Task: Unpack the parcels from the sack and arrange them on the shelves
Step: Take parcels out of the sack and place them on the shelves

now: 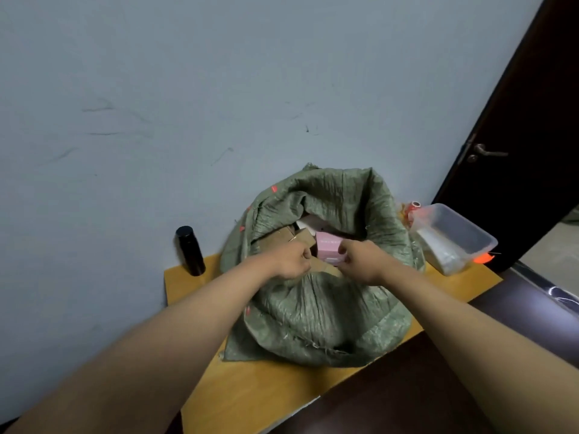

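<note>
A green woven sack (pixel 316 311) lies open on a yellow wooden table (pixel 250 399), its mouth facing me. Inside the mouth I see brown cardboard parcels (pixel 282 238), a white parcel (pixel 308 223) further back, and a pink box (pixel 327 247). My left hand (pixel 289 261) is at the mouth with curled fingers gripping a cardboard parcel beside the pink box. My right hand (pixel 363 261) grips the right side of the pink box. No shelves are in view.
A black flask (pixel 189 250) stands at the table's far left corner against the blue-grey wall. A clear plastic tub (pixel 454 236) with bags and orange items sits at the far right. A dark door (pixel 526 136) with a handle stands to the right.
</note>
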